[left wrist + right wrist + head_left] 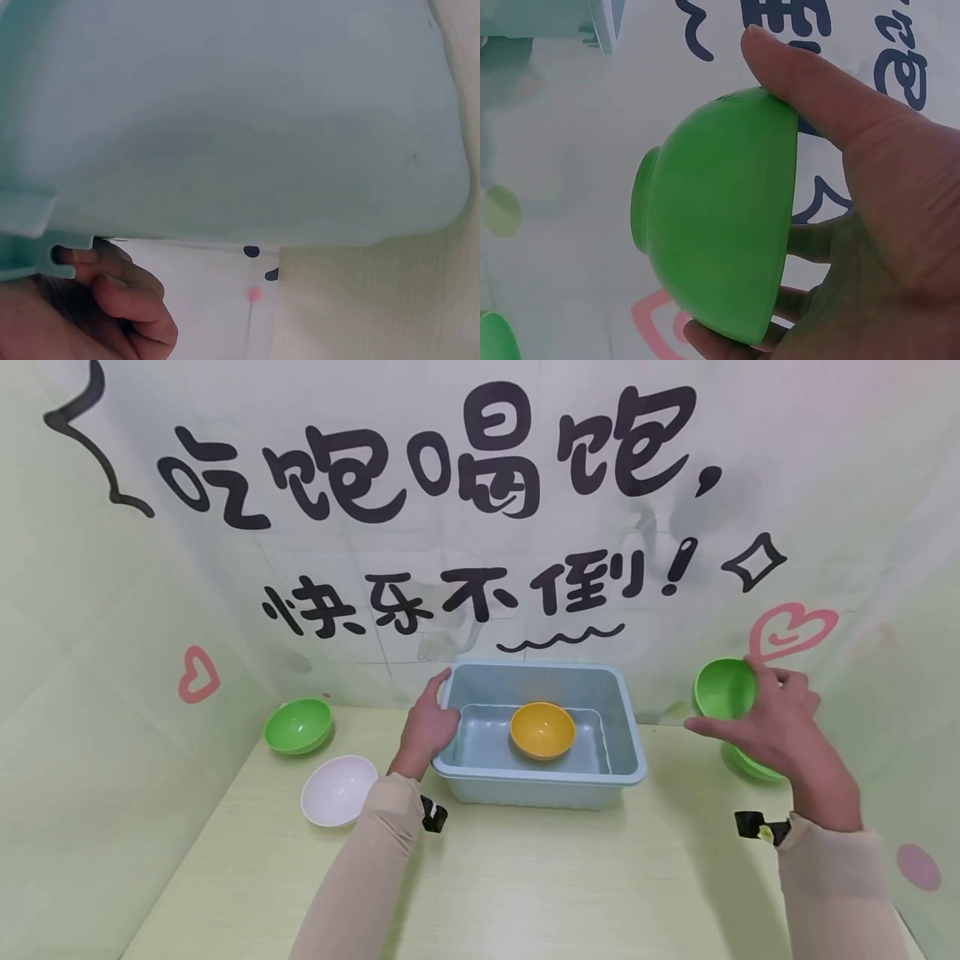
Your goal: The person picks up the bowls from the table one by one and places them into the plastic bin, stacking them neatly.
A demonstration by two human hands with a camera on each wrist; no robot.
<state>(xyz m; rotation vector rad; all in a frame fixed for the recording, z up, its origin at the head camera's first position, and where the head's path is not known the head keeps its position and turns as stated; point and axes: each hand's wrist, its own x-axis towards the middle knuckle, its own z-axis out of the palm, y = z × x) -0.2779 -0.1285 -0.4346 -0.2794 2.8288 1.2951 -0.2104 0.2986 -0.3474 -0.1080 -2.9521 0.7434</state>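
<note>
My left hand [430,731] grips the left rim of a light blue plastic basin [532,792]. In the left wrist view its fingers [135,300] curl under the rim, beside the basin's outer wall [247,150]. A yellow bowl [543,731] sits upright inside the basin. To the right of the basin, my right hand [780,722] holds a green bowl [723,687] above the table. In the right wrist view this green bowl [720,214] is gripped across its rim, thumb on one side and fingers on the other. Below it, another green bowl [753,766] is partly hidden by the hand.
On the left of the pale wooden table [525,885] are a green bowl [298,727] and a white bowl [339,791], the latter close to my left forearm. Behind the table hangs a white cloth [420,552] with black writing. Pale green cloth [97,693] flanks the left side.
</note>
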